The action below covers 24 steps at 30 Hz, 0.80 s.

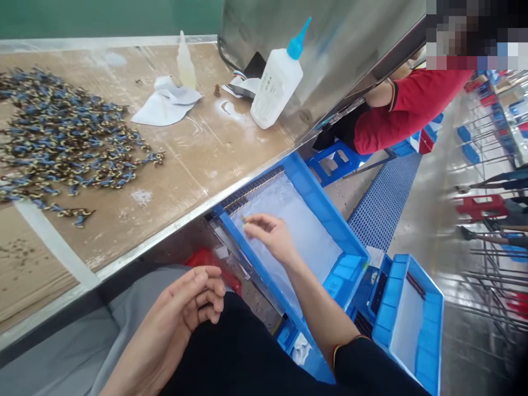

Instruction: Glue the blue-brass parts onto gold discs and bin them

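Note:
My right hand is over a blue plastic crate, thumb and forefinger pinched on a small brownish figure. White sheeting lines the crate. Rows of small dark figures stand on the sheeting along one end. My left hand hovers over my lap, its fingers loosely curled and apart, with nothing visible in it. On the workbench, at the left, lies a large heap of small blue, brown and yellowish figures.
A white bottle with a blue nozzle, a smaller clear bottle and crumpled white paper are on the bench. Another blue crate stands at lower right. A co-worker in a red sleeve sits beyond the metal partition.

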Each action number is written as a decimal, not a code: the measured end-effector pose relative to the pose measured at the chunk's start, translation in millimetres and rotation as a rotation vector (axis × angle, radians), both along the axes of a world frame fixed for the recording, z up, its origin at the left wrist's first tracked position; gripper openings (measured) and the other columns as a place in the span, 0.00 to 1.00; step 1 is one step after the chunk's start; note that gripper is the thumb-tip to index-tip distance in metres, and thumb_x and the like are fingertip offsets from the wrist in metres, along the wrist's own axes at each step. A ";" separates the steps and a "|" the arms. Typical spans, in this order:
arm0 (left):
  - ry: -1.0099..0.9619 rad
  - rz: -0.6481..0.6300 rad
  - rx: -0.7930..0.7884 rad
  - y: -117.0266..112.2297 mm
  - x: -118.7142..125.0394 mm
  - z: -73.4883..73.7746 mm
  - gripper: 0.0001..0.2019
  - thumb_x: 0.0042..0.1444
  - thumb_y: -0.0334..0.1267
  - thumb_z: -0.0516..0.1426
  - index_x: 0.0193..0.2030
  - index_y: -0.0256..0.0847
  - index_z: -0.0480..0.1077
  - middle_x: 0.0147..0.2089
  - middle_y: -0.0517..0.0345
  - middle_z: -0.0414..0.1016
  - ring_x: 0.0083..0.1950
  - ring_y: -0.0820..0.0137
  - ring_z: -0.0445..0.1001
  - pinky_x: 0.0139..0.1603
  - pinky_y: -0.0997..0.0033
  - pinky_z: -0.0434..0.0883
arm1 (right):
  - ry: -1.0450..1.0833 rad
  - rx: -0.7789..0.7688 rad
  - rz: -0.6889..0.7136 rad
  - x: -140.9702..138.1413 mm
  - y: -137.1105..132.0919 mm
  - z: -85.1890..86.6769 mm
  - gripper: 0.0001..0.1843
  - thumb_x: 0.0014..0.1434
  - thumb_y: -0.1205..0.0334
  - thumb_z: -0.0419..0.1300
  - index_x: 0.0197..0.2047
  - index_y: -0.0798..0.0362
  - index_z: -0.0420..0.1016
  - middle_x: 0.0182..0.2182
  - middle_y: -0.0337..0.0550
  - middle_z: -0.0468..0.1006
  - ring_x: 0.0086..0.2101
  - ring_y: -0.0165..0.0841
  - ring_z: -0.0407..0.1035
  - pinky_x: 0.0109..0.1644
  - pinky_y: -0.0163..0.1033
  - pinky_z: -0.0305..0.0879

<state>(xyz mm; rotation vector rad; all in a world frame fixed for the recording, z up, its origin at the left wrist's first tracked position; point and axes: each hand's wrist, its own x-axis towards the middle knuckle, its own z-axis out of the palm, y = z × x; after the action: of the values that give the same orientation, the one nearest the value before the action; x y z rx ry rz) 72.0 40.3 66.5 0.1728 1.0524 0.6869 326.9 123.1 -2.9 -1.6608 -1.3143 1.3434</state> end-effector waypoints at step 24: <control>0.187 0.083 0.044 -22.6 -39.0 -27.9 0.20 0.62 0.54 0.77 0.50 0.40 0.89 0.44 0.46 0.86 0.42 0.60 0.81 0.43 0.66 0.83 | -0.627 -0.004 0.049 48.6 98.8 -139.4 0.18 0.80 0.48 0.70 0.61 0.53 0.83 0.56 0.48 0.86 0.52 0.41 0.83 0.60 0.53 0.85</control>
<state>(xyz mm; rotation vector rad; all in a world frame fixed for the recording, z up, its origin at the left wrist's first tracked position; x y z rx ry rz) 33.0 17.7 38.6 0.2356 1.2297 0.7806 375.5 221.9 -142.3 -2.1624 -1.6965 0.8680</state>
